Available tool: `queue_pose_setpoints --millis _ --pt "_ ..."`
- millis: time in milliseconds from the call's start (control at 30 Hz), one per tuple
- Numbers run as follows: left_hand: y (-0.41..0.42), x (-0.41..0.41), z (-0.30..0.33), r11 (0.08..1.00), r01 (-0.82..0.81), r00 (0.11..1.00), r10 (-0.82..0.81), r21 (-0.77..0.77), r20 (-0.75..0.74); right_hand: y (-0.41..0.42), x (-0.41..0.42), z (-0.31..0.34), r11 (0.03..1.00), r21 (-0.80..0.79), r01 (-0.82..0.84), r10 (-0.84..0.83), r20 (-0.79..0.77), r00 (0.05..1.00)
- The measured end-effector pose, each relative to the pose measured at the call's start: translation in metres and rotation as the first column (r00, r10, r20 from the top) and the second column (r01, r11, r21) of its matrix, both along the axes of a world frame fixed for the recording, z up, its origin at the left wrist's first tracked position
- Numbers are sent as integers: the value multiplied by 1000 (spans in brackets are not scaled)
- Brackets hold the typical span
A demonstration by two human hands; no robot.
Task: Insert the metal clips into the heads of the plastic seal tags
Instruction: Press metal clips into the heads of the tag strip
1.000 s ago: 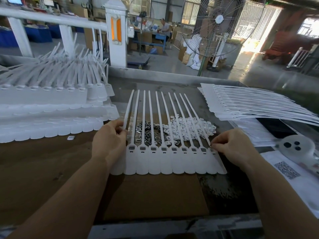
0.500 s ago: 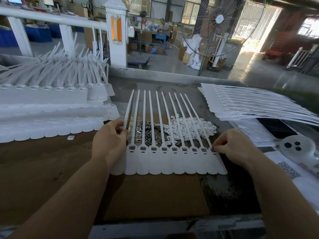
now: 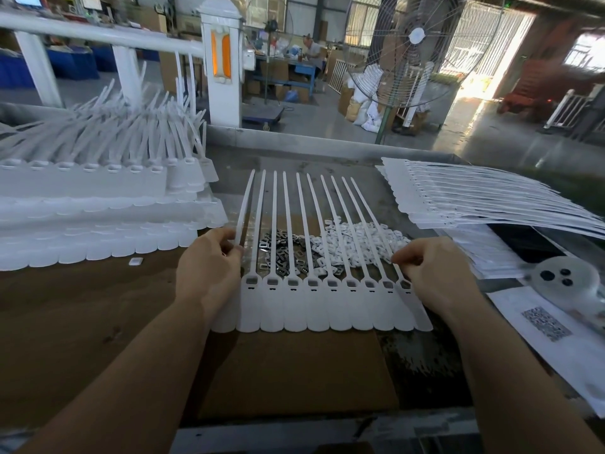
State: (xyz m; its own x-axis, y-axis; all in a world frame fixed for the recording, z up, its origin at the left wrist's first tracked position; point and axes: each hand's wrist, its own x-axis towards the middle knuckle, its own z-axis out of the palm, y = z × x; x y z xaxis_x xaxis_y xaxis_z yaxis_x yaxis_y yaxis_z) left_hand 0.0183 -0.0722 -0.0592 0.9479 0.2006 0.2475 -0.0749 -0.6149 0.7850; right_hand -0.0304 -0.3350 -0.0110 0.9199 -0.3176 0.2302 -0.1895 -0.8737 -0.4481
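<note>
A joined strip of white plastic seal tags (image 3: 322,308) lies flat on the brown cardboard, heads in a row and tails fanning away from me. Behind the heads, under the tails, lie a pile of dark metal clips (image 3: 281,252) and a pile of small white plastic pieces (image 3: 357,240). My left hand (image 3: 209,268) pinches the leftmost tail near its head. My right hand (image 3: 432,273) pinches the rightmost tail just above its head. The open slots of the visible heads look dark.
Thick stacks of white tag strips (image 3: 98,204) fill the left side of the table. Another flat stack of tag strips (image 3: 474,198) lies at the right. A round translucent lid (image 3: 563,280) and printed sheets (image 3: 556,335) sit at the right edge. A loose white piece (image 3: 136,261) lies left.
Both hands stay at the strip's two ends. The right hand has shifted slightly up along the rightmost tail; the strip has barely moved.
</note>
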Motion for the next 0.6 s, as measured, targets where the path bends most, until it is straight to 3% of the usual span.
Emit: queue_pose_setpoints --millis 300,600 --pt "-1 0 1 1000 -3 1000 3 6 4 -8 -6 0 993 -77 84 -92 -107 990" --pt "0 -3 5 999 16 999 -17 -33 -35 -9 -6 -2 993 -93 68 -77 -95 992"
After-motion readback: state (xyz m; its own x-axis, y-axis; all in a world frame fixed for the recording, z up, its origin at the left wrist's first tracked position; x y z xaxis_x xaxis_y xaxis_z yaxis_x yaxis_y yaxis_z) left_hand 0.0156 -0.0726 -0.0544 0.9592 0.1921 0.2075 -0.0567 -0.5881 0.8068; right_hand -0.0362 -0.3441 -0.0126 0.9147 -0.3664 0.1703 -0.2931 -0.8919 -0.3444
